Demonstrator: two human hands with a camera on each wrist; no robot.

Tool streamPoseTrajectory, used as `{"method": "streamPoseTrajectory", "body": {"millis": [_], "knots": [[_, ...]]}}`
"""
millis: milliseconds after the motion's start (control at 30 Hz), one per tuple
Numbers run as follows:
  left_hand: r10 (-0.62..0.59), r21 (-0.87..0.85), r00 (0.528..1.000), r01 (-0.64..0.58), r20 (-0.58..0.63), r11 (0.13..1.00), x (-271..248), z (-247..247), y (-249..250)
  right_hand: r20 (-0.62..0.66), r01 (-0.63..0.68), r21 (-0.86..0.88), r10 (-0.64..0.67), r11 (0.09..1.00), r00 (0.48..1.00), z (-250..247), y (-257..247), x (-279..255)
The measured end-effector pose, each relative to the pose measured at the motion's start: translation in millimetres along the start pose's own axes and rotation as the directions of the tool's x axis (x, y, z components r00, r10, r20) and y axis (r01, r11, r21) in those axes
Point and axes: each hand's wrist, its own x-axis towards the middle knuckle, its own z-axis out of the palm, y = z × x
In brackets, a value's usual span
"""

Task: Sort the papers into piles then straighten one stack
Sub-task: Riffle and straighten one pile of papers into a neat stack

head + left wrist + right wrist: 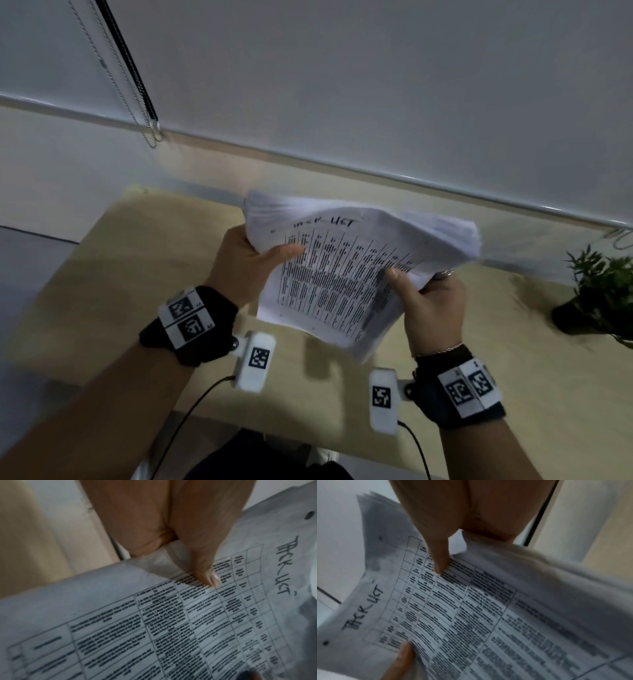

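Note:
A thick stack of white papers [342, 270] is held up above the wooden table [144, 260], tilted, with its far edges fanned and uneven. The top sheet carries a printed table and a handwritten heading [284, 566]. My left hand [253, 260] grips the stack's left edge, thumb [205, 573] pressed on the top sheet. My right hand [424, 301] grips the right edge, thumb [439, 558] on top and the other fingers hidden underneath. In the right wrist view the left thumb [402, 657] shows at the paper's far edge.
A small potted plant [596, 298] stands at the table's right. A window blind [376, 85] with a bead chain [137, 99] hangs behind the table. Bare tabletop lies left of and below the held stack.

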Motion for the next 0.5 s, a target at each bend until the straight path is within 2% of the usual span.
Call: {"method": "streamPoseTrajectory", "body": {"millis": [67,133,200,300,333,400,500], "knots": [[-0.128,0.059,0.991,0.126,0.026,0.99,-10,3,-18,0.033,-0.1,-0.098,0.103,0.99,0.994,2,18,-8],[-0.175,0.109,0.982,0.167,0.076,0.98,-19,6,-29,0.045,-0.161,-0.173,0.171,0.972,0.984,2,31,-14],[-0.166,0.145,0.984,0.155,0.066,0.977,-19,9,-30,0.032,-0.144,-0.175,0.151,0.974,0.988,3,33,-14],[-0.18,0.125,0.983,0.184,-0.049,0.975,-20,12,-28,0.01,-0.105,-0.172,0.108,0.98,0.994,5,21,-14],[-0.157,0.113,0.984,0.165,-0.079,0.98,-21,12,-26,0.005,-0.064,-0.197,0.067,0.978,0.998,6,15,-14],[-0.028,0.162,0.992,0.048,-0.126,0.986,-24,15,-15,-0.01,0.056,-0.282,-0.061,0.958,0.998,7,3,-15],[0.139,0.22,0.978,-0.103,-0.155,0.97,-28,14,-13,0.005,0.206,-0.374,-0.22,0.904,0.976,4,0,-19]]}}
